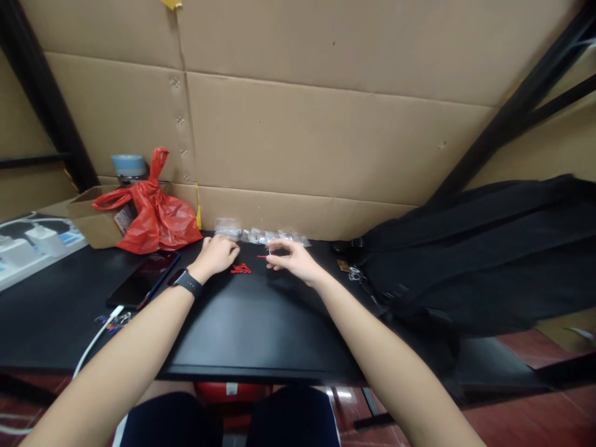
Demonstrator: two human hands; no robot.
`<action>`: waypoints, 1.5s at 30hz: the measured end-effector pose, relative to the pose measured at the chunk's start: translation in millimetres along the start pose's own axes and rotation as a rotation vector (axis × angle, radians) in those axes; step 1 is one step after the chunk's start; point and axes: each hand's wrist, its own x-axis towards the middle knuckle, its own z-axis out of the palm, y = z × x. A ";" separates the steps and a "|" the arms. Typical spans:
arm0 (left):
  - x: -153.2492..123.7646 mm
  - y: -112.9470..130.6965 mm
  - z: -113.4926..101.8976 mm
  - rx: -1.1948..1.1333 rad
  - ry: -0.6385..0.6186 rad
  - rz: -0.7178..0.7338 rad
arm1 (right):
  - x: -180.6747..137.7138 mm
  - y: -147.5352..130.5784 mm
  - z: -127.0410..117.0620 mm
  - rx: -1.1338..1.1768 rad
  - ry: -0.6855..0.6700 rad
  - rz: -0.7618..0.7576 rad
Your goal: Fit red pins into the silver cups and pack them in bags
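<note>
My left hand (pixel 218 254), with a dark watch on its wrist, rests curled on the black table (pixel 261 329), just left of a small heap of red pieces (pixel 241 269). Its fingers are folded in; what they hold, if anything, is hidden. My right hand (pixel 291 259) lies a little to the right, thumb and fingertips pinched on a thin red piece (pixel 263 256). Behind both hands, small clear plastic bags (pixel 261 235) lie along the cardboard wall.
A red plastic bag (pixel 156 217) and an open cardboard box (pixel 93 220) stand at the back left, a blue-lidded container (pixel 129 166) behind them. A dark phone (pixel 144 278) with a white cable lies left. A black backpack (pixel 470 248) fills the right side.
</note>
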 end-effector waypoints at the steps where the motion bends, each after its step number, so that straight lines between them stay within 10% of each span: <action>1: 0.3 -8.3 1.2 0.047 -0.017 -0.035 | 0.1 -0.4 -0.8 -0.010 -0.002 0.001; 45: 0.5 -31.5 20.9 0.123 -0.142 -0.089 | -2.2 -7.4 -11.1 -0.058 -0.004 -0.039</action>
